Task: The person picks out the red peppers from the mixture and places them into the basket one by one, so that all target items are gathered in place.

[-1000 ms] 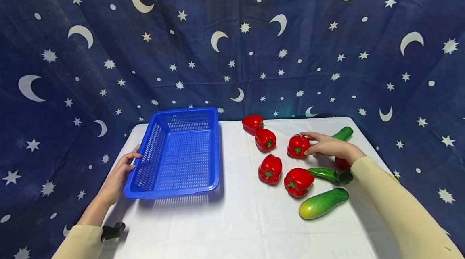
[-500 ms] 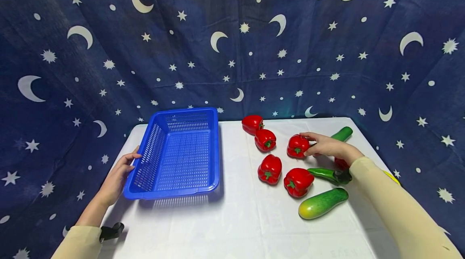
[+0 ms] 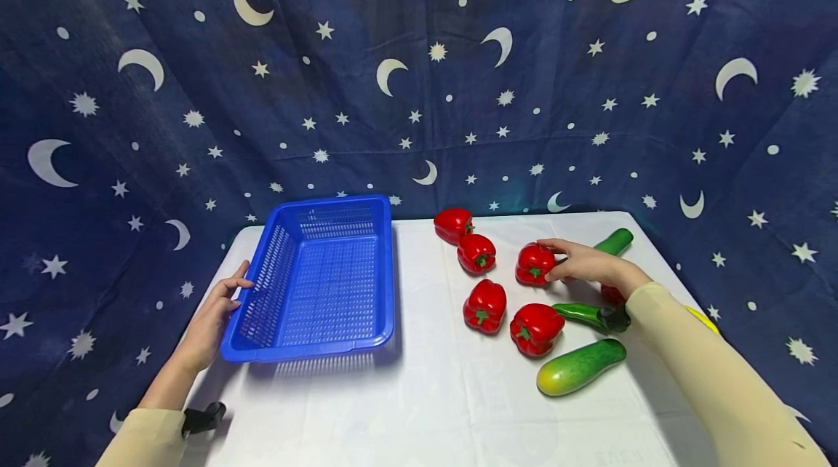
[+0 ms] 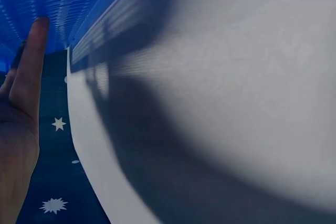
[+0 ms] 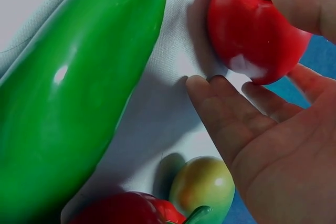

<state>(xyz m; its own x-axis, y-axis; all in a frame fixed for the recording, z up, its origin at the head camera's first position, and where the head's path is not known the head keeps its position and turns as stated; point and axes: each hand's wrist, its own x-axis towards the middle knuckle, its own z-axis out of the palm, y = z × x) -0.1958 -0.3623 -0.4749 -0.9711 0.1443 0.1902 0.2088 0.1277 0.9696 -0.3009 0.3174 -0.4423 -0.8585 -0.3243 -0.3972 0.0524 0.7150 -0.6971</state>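
My left hand [image 3: 211, 321] is at the left rim of a blue perforated plastic basket [image 3: 390, 270]. In the left wrist view, a straight finger [image 4: 32, 59] lies against the basket's slotted wall [image 4: 58, 1]. On the right, my right hand [image 3: 585, 263] holds a red bell pepper [image 3: 533, 263] that sits on the table. The right wrist view shows the thumb [image 5: 296, 6] against this bell pepper [image 5: 252, 35] near its green stem, with a finger at its far side. The other fingers extend loosely below it.
Several more red bell peppers [image 3: 485, 305] lie on the white tablecloth [image 3: 425, 394]. A long green pepper [image 3: 579, 313], a yellow-tipped cucumber [image 3: 579, 369] and a green cucumber [image 3: 615, 241] lie around the right arm. Something yellow [image 3: 702, 319] shows beyond the sleeve. A starry curtain [image 3: 419, 89] hangs behind.
Both hands keep nearly the same places. The slight shift of the whole scene comes from the head camera, and no thing has visibly moved on the table.
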